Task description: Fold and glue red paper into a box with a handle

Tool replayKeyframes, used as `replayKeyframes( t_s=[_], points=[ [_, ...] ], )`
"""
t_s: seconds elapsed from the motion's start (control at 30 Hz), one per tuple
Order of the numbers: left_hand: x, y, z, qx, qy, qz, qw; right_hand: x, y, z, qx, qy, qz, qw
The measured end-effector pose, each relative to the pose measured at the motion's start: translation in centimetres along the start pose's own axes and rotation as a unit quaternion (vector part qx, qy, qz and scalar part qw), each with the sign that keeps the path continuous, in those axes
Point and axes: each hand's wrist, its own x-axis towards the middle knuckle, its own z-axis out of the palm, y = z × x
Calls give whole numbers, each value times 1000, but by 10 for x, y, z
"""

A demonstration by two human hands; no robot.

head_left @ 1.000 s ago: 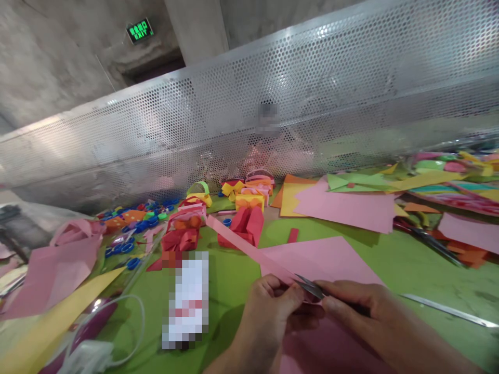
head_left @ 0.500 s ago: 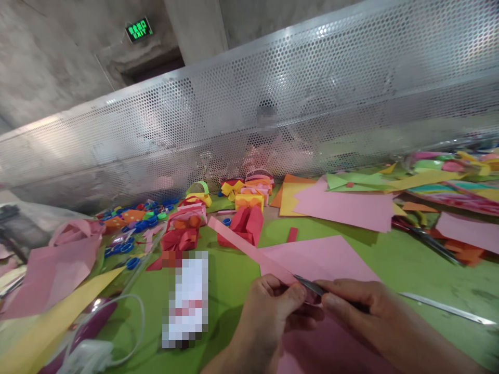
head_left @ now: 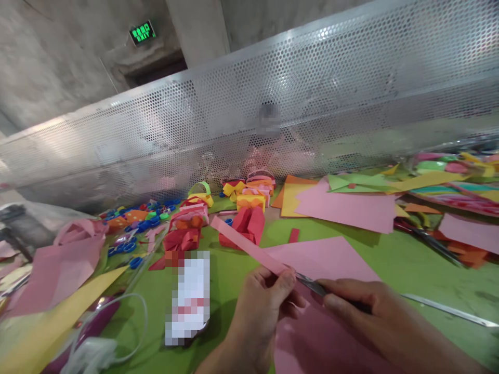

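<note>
My left hand (head_left: 268, 301) pinches a narrow pink paper strip (head_left: 241, 244) between thumb and fingers. The strip's free end slants up and left over the table. My right hand (head_left: 366, 311) grips dark-handled scissors (head_left: 310, 283), whose metal blades point left at the strip's near end, close to my left thumb. Their handle is mostly hidden by my fingers. Beneath both hands lies a large pink paper sheet (head_left: 327, 259) on the green tabletop.
Small red, yellow and pink paper bags (head_left: 244, 228) stand ahead of my hands. Pink paper sheets (head_left: 351, 210) are stacked at the back. A thin metal blade (head_left: 448, 309) lies to the right, a white cable (head_left: 144, 322) to the left. A perforated metal barrier (head_left: 218, 114) borders the far side.
My left hand has shifted slightly left along the strip, and its lower fingers have loosened. More of the scissors' blades shows between my hands.
</note>
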Motion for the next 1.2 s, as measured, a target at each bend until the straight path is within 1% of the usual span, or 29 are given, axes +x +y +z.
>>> replayKeyframes(
  t_s=[0.1,0.2,0.3,0.4,0.47,0.67,0.73,0.83,0.9,1.03,1.2],
  points=[
    [-2,-1,2,-26,5,-5,1000,0,0,2,21,20,0,1000],
    [-2,-1,3,-44,6,-9,999,0,0,1,17,27,1,999],
    [-2,-1,3,-46,4,-13,999,1,1,-1,3,16,2,1000],
    [-2,0,2,-49,1,-16,999,1,3,-2,10,-6,3,1000],
    [-2,0,2,-52,-1,-18,999,0,3,-3,15,-9,4,1000],
    [-2,0,1,-27,-5,-12,1000,-1,0,-1,11,19,1,1000],
    [-1,-1,1,-17,-7,-8,1000,0,0,-2,17,8,3,1000],
    [1,-2,0,-13,-13,-3,1000,2,2,-6,19,-37,0,999],
    [1,-2,0,-19,-10,-2,1000,3,4,-7,16,-55,-3,998],
    [-2,-1,1,-7,-5,-1,1000,4,4,-7,12,-49,-4,999],
    [-5,2,3,12,-1,-13,1000,3,5,-5,-17,-32,-9,999]
  ],
)
